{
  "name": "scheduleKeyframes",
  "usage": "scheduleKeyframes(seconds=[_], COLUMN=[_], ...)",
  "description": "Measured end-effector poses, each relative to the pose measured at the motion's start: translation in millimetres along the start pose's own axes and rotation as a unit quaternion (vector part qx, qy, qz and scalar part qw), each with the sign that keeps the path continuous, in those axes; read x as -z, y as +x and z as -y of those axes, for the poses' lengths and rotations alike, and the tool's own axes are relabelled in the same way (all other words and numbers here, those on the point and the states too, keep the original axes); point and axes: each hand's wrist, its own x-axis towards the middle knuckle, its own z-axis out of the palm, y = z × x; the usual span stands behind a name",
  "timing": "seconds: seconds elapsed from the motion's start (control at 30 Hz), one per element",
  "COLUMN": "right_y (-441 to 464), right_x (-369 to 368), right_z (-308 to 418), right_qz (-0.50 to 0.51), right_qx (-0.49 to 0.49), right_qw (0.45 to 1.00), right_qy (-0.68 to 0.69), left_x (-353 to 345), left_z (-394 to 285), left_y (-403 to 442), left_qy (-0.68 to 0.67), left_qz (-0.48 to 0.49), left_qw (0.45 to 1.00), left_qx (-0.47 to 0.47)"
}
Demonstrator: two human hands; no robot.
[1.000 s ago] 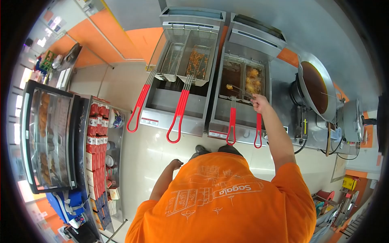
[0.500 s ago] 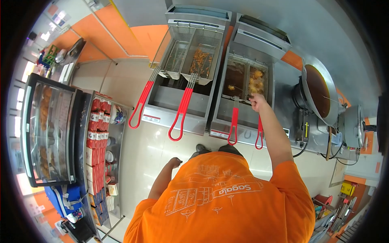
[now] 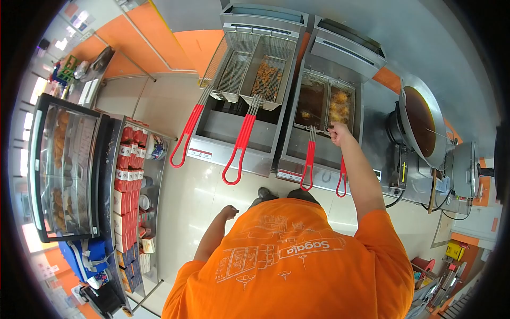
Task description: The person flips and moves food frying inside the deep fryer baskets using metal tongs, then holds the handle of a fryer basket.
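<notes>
My right hand [image 3: 338, 133] is closed at the front edge of the right fryer [image 3: 325, 158], over the oil. A thin dark tool seems to run from it toward the oil, but I cannot make out its kind. Golden pieces of food [image 3: 340, 106] fry in the bubbling right basket. One small piece [image 3: 305, 114] floats in the dark oil of the left basket. Two red basket handles [image 3: 308, 159] hang toward me, one partly behind my right forearm. My left hand [image 3: 229, 212] hangs low by my side, fingers curled, with nothing visible in it.
The left fryer [image 3: 234, 154] has two raised wire baskets, one with brown fried bits [image 3: 267, 78]. A large wok of oil [image 3: 425, 119] stands on a burner at right. Left are a glass food warmer [image 3: 69, 170] and a shelf of red-and-white cartons [image 3: 126, 186].
The view has shifted slightly. My right hand stays at the fryer edge, and the food in the right basket has moved a little in the bubbling oil. My left hand keeps its place.
</notes>
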Motion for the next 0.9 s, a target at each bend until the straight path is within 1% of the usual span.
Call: scheduleKeyframes(seconds=[0.13,0.23,0.33,0.43,0.53,0.63,0.73,0.83,0.9], right_y=[-3,-4,-2,0,0,-1,2,5,6], right_x=[-2,-1,2,4,5,4,10,11,11], right_z=[1,0,1,-1,0,-3,0,0,0], right_qz=[0.005,-0.003,0.003,-0.003,-0.003,-0.016,0.008,0.015,0.01], right_qx=[-0.003,0.017,0.006,0.03,0.016,0.045,0.014,0.019,0.014], right_qw=[1.0,1.0,1.0,1.0,1.0,0.999,1.0,1.0,1.0], right_qy=[0.003,-0.002,0.005,0.001,-0.004,-0.01,-0.005,0.001,0.006], left_x=[3,2,2,-2,-3,-2,-1,-1,-3], left_z=[-2,-6,-6,-1,1,2,-6,-8,-4], left_y=[3,4,5,10,14,16,9,8,10], left_qy=[-0.004,-0.014,-0.003,-0.002,0.013,0.035,-0.014,-0.017,-0.023], left_qz=[0.007,0.006,0.01,0.006,0.01,0.025,0.013,0.017,0.014], left_qw=[1.0,1.0,1.0,1.0,1.0,0.998,1.0,1.0,1.0], left_qx=[-0.001,0.007,-0.001,-0.024,-0.017,-0.036,0.009,0.009,-0.012])
